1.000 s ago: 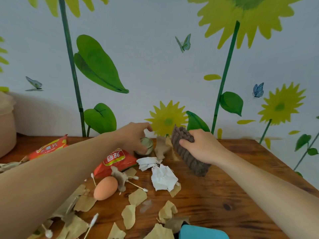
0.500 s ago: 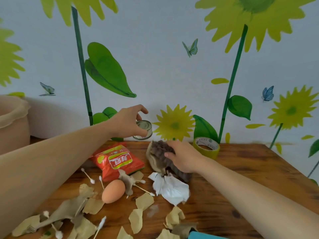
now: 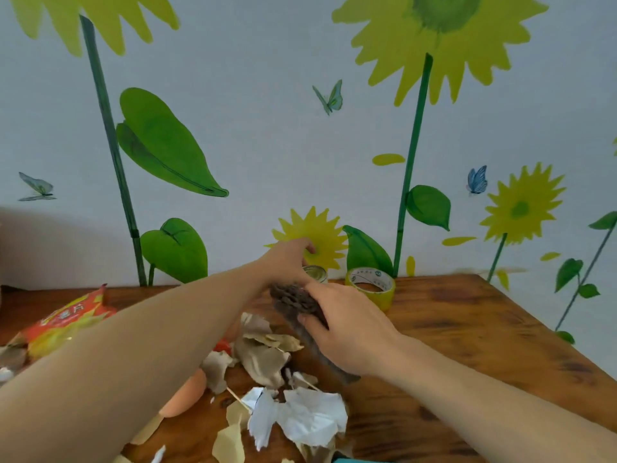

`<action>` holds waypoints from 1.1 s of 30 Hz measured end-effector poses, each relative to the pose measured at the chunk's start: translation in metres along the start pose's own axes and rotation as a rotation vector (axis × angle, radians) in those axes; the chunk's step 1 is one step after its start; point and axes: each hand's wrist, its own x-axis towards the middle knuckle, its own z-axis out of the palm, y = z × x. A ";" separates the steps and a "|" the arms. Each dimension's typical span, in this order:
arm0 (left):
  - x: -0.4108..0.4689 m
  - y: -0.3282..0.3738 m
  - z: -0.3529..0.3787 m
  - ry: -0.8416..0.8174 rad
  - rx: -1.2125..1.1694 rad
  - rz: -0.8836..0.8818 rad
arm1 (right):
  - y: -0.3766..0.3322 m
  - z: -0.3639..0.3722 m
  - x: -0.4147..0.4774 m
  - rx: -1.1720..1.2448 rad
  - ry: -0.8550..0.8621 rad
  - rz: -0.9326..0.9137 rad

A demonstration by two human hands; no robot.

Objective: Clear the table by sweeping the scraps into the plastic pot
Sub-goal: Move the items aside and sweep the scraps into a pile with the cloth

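Note:
My right hand (image 3: 347, 325) grips a dark brown knitted cloth (image 3: 293, 300) pressed onto the wooden table (image 3: 467, 329), with brown paper scraps (image 3: 263, 355) heaped just left of it. My left hand (image 3: 287, 259) reaches to the back of the table and closes around a small tin can (image 3: 317, 273) next to the wall. Crumpled white paper (image 3: 307, 419), tan scraps (image 3: 230, 442) and cotton swabs lie nearer me. An egg (image 3: 187, 396) peeks out beside my left forearm. A teal edge (image 3: 347, 460) shows at the bottom; I cannot tell whether it is the plastic pot.
A roll of yellow tape (image 3: 370, 287) stands at the back, right of the can. A red snack packet (image 3: 66, 315) lies at the left behind my forearm. The wall with sunflower decals bounds the table's far edge. Bare wood stretches to the right.
My left hand carried the can from above the red packet rightward to the back wall. My right hand dragged the cloth toward me, bunching the scraps.

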 end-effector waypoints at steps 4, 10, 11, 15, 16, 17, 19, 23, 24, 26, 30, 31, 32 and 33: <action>0.017 0.012 0.029 -0.008 -0.015 -0.023 | 0.029 -0.013 -0.017 0.003 0.037 0.114; 0.016 0.022 0.044 0.069 -0.019 0.002 | 0.067 -0.018 -0.038 0.023 0.061 0.312; 0.015 0.023 0.043 0.067 -0.023 0.003 | 0.072 -0.018 -0.040 0.014 0.031 0.350; 0.003 0.030 0.026 0.084 0.028 0.057 | 0.079 -0.011 -0.041 0.064 -0.102 0.448; -0.002 0.034 0.019 0.096 0.046 0.076 | 0.076 -0.009 -0.040 0.099 -0.116 0.450; -0.009 0.037 0.010 0.104 0.064 0.092 | 0.070 -0.006 -0.038 0.137 -0.128 0.449; -0.025 0.042 -0.006 0.105 0.086 0.107 | 0.055 0.001 -0.032 0.226 -0.146 0.447; -0.057 0.042 -0.037 0.117 0.087 0.109 | 0.016 0.017 -0.015 0.385 -0.175 0.416; -0.062 0.042 -0.043 0.126 0.078 0.110 | 0.009 0.020 -0.010 0.412 -0.180 0.415; -0.078 0.039 -0.050 0.136 0.053 0.107 | -0.007 0.026 -0.003 0.448 -0.205 0.429; -0.104 0.032 -0.052 0.123 0.050 0.110 | -0.028 0.029 0.006 0.546 -0.231 0.457; -0.107 0.030 -0.051 0.116 0.054 0.110 | -0.030 0.026 0.007 0.560 -0.229 0.456; -0.112 0.030 -0.049 0.105 0.058 0.113 | -0.032 0.022 0.005 0.555 -0.213 0.448; -0.114 0.030 -0.047 0.100 0.062 0.117 | -0.032 0.016 0.004 0.541 -0.181 0.431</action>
